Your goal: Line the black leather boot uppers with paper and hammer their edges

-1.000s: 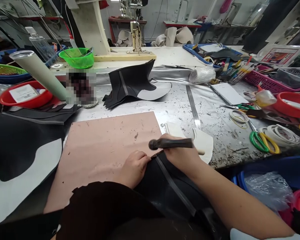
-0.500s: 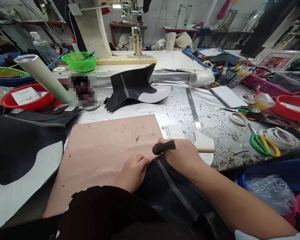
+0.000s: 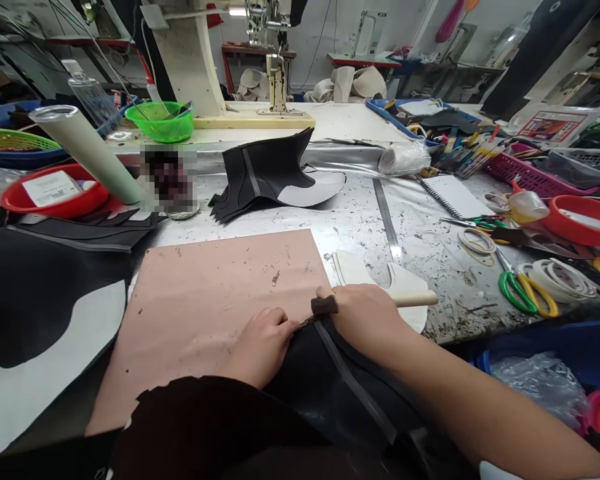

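My right hand (image 3: pixel 363 317) is closed round a hammer, its dark head (image 3: pixel 324 305) low over the top edge of a black leather-like piece (image 3: pixel 320 383). The hammer's pale handle (image 3: pixel 417 299) sticks out to the right of my fist. My left hand (image 3: pixel 265 340) pinches that same edge just left of the hammer head, thumb and fingers together. A grey strip (image 3: pixel 355 383) runs down the black piece, whose lower part lies towards my body. Under the left hand spreads a pinkish-tan board (image 3: pixel 220 280). Whether the hammer head touches the edge, I cannot tell.
Black pieces with white lining (image 3: pixel 80 347) lie at left, another folded black stack (image 3: pixel 270 170) behind the board. White cut pieces (image 3: pixel 353 265), a steel ruler (image 3: pixel 386 213) and green-yellow scissors (image 3: pixel 523 293) lie right. A sewing machine (image 3: pixel 277 80) stands at the back.
The hammer head has dropped slightly and turned, and its handle shows further out to the right. My left hand keeps its pinch in nearly the same place.
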Action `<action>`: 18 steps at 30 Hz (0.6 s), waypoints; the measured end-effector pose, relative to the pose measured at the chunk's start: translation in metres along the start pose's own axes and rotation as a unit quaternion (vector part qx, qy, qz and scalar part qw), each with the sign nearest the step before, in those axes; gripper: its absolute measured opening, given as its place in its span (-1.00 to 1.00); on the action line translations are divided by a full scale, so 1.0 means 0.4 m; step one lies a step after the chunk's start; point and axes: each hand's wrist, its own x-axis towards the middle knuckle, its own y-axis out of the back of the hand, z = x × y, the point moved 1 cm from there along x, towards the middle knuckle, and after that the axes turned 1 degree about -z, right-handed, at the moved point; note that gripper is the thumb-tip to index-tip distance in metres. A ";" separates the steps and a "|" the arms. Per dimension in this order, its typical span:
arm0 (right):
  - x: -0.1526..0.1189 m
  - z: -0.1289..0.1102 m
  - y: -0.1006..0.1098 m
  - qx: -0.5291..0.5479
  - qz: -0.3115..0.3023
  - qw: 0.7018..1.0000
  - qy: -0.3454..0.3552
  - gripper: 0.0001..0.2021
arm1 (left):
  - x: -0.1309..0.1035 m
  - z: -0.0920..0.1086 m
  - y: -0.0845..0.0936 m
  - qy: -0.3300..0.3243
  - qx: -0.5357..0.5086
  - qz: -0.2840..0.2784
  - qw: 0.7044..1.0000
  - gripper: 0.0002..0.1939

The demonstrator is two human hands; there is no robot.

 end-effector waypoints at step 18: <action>0.010 -0.003 -0.024 0.056 0.019 0.998 -0.002 -0.82 | -0.044 -0.016 0.026 0.026 -0.010 -0.048 0.998 -0.72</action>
